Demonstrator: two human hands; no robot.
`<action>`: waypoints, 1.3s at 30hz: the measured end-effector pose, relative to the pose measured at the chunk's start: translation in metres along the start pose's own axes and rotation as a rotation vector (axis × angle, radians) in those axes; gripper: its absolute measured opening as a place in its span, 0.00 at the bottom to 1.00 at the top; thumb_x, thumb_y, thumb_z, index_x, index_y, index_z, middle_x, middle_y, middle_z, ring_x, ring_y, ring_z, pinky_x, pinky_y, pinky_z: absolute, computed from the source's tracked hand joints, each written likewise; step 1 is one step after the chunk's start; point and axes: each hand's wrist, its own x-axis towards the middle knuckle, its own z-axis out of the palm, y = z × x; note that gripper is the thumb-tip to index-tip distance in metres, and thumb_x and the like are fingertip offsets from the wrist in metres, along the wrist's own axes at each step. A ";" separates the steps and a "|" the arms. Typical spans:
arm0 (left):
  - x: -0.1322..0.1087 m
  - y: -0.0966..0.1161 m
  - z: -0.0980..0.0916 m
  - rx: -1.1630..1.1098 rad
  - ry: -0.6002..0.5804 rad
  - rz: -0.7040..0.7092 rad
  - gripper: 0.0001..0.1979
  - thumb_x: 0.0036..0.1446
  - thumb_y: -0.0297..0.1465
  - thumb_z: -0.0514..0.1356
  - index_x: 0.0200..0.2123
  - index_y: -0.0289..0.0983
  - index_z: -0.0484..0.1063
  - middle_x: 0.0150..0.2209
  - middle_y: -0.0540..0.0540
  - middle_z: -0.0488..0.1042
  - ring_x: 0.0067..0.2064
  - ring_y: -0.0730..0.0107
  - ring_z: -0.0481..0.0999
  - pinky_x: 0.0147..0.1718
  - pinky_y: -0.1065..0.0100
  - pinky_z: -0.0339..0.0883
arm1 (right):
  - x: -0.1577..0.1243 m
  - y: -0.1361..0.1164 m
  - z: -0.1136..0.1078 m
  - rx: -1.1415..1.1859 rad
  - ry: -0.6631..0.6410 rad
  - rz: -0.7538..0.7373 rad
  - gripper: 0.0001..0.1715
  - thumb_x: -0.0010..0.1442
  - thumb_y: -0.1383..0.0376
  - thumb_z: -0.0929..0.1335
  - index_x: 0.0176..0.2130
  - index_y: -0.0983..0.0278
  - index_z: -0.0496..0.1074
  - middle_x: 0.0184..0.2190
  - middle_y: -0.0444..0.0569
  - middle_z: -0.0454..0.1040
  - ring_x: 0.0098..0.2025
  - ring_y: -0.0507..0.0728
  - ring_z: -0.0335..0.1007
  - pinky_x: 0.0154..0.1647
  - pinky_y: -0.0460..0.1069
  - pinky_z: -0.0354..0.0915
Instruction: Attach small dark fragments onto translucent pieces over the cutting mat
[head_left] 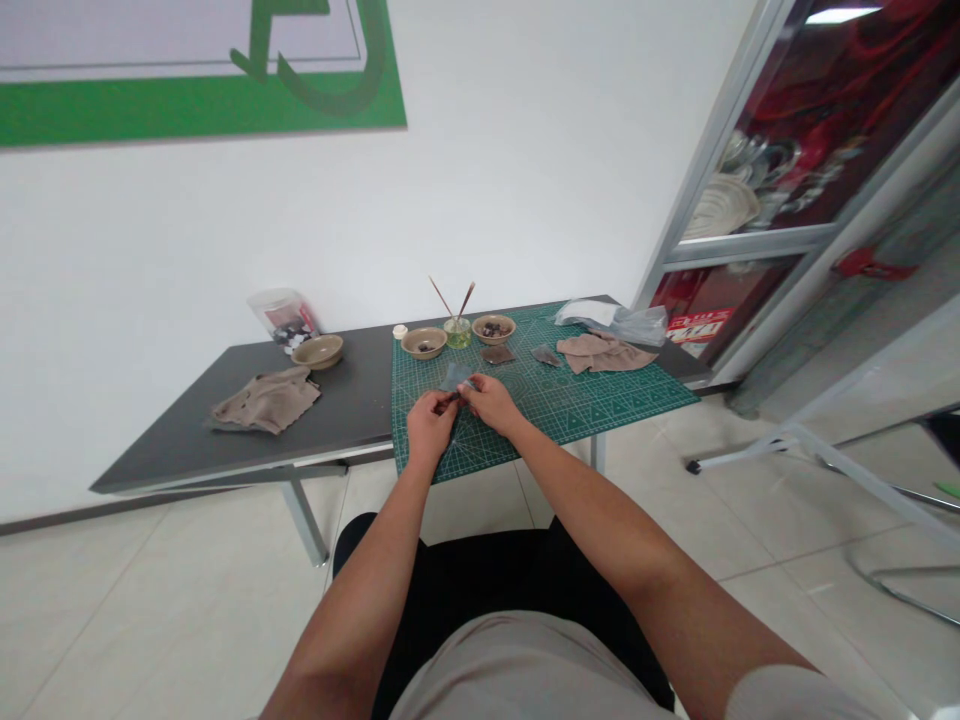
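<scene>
Close together over the green cutting mat (pixel 615 395), my left hand (pixel 429 430) and my right hand (pixel 489 402) both have their fingertips pinched. Between them is something small and dark that I cannot make out. A small greyish see-through plastic piece (pixel 456 376) shows just beyond my fingers; whether it is held or lies on the mat is unclear. Further back are a bowl (pixel 424 343) with a few dark bits and another bowl (pixel 493 329) full of dark pieces. Between these bowls stands a glass jar (pixel 457 333) with two thin brushes.
A brown flat piece (pixel 497 355), a small plastic packet (pixel 547 356), a brown cloth (pixel 604 353) and a clear bag (pixel 616 321) lie to the right. Leftward are another cloth (pixel 268 400), an empty bowl (pixel 318 352) and a plastic tub (pixel 282 318). A wall (pixel 510 180) stands behind.
</scene>
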 end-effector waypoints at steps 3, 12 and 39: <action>0.000 -0.001 0.001 0.018 0.009 0.007 0.05 0.53 0.32 0.62 0.33 0.38 0.77 0.32 0.47 0.77 0.32 0.69 0.74 0.36 0.67 0.67 | 0.000 -0.002 0.001 -0.023 -0.006 -0.007 0.12 0.59 0.59 0.66 0.37 0.65 0.72 0.24 0.44 0.71 0.27 0.52 0.65 0.30 0.46 0.62; 0.001 -0.002 0.001 0.029 -0.008 0.031 0.05 0.53 0.31 0.61 0.33 0.38 0.76 0.32 0.48 0.76 0.33 0.69 0.73 0.36 0.67 0.66 | -0.004 -0.007 0.002 -0.097 0.017 -0.030 0.12 0.60 0.59 0.64 0.36 0.65 0.71 0.24 0.44 0.70 0.29 0.53 0.66 0.34 0.47 0.63; -0.001 0.003 -0.001 0.074 -0.015 0.053 0.04 0.53 0.30 0.60 0.28 0.37 0.74 0.28 0.48 0.73 0.32 0.69 0.71 0.35 0.68 0.64 | -0.011 -0.007 0.001 -0.141 -0.030 -0.205 0.09 0.61 0.60 0.63 0.34 0.62 0.67 0.26 0.40 0.69 0.31 0.51 0.65 0.37 0.46 0.58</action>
